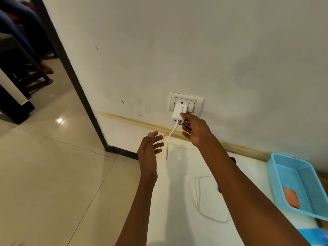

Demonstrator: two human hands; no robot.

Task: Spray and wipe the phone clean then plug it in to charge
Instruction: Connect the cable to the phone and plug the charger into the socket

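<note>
A white charger adapter (178, 113) sits in the wall socket plate (197, 103). My right hand (195, 129) grips the adapter's lower right side with thumb and fingers. A white cable (169, 139) hangs from the adapter and loops over the white table (177, 201). My left hand (149, 148) hovers open just left of the cable, holding nothing. The dark phone (232, 159) is almost wholly hidden behind my right forearm; only a dark corner shows.
A light blue plastic basket (276, 176) with an orange cloth (291, 199) inside stands at the table's right. A blue item (314, 235) shows at the bottom right corner. Tiled floor and a dark door frame (78, 86) lie left; another person's legs are at far left.
</note>
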